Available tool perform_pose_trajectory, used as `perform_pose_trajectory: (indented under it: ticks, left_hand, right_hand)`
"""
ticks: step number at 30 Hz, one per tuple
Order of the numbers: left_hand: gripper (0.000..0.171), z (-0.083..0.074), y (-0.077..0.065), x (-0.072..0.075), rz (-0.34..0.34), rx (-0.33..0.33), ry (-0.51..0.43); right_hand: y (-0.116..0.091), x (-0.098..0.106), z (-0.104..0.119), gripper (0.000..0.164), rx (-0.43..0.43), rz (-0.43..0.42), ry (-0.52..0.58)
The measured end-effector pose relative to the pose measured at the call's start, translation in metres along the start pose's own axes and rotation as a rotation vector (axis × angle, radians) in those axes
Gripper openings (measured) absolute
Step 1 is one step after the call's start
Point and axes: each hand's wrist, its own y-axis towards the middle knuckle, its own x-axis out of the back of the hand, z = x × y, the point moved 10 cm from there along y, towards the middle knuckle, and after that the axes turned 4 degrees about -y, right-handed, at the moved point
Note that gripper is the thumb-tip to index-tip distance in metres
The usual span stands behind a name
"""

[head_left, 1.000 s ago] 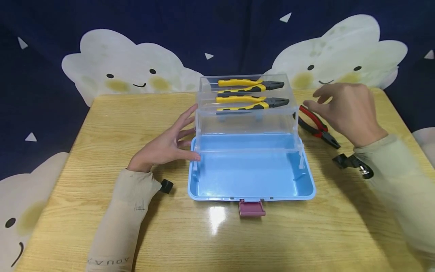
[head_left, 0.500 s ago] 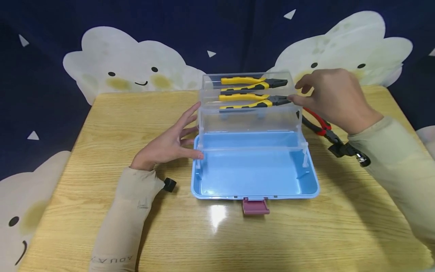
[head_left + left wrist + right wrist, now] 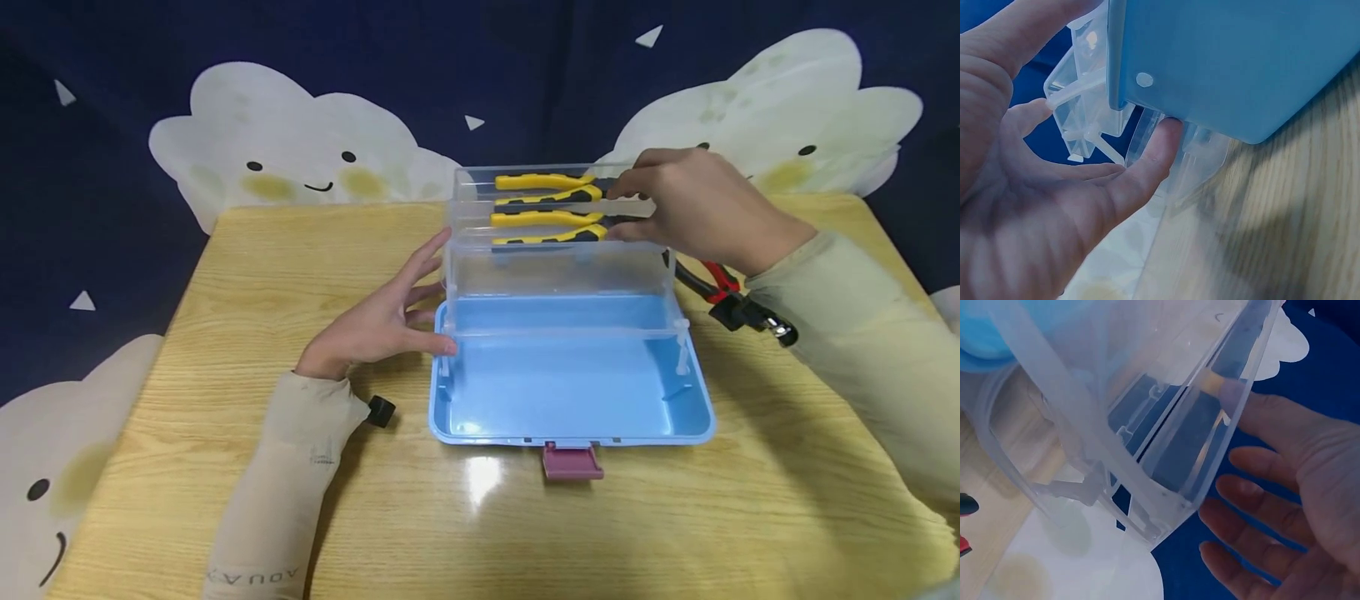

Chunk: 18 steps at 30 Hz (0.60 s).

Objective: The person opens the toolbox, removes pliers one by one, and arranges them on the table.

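Observation:
A blue toolbox [image 3: 570, 387] stands on the table with its clear tiered trays [image 3: 562, 275] raised at the back. Two pairs of yellow-and-black pliers [image 3: 543, 182] lie in the upper tray, handles to the left. My left hand [image 3: 378, 325] rests spread along the box's left side, thumb at the blue rim, a fingertip touching its edge in the left wrist view. My right hand [image 3: 697, 200] reaches over the upper tray's right end, covering the pliers' heads. In the right wrist view its thumb [image 3: 1260, 412] is at the tray wall, the other fingers [image 3: 1260, 500] loosely spread outside.
Red-and-black pliers [image 3: 716, 283] lie on the table right of the box, partly under my right wrist. A maroon latch [image 3: 572, 462] hangs from the box front. Behind the wooden table [image 3: 300, 258] hangs a dark blue cloth [image 3: 525, 75] with clouds.
My right hand has moved left from above the red-and-black pliers to the right end of the upper tray. My left hand stays at the box's side.

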Motion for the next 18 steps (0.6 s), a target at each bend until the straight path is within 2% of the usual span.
perform_pose_trajectory:
  ticks: [10, 18]
  left_hand:
    - [0.129, 0.0, 0.0, 0.0, -0.002, 0.007, 0.002]
    - [0.13, 0.001, -0.001, 0.0, -0.004, 0.004, 0.008]
  right_hand:
    - [0.015, -0.015, 0.004, 0.038, 0.084, 0.173, 0.058]
    - [0.025, -0.026, 0.003, 0.043, 0.076, 0.303, 0.109]
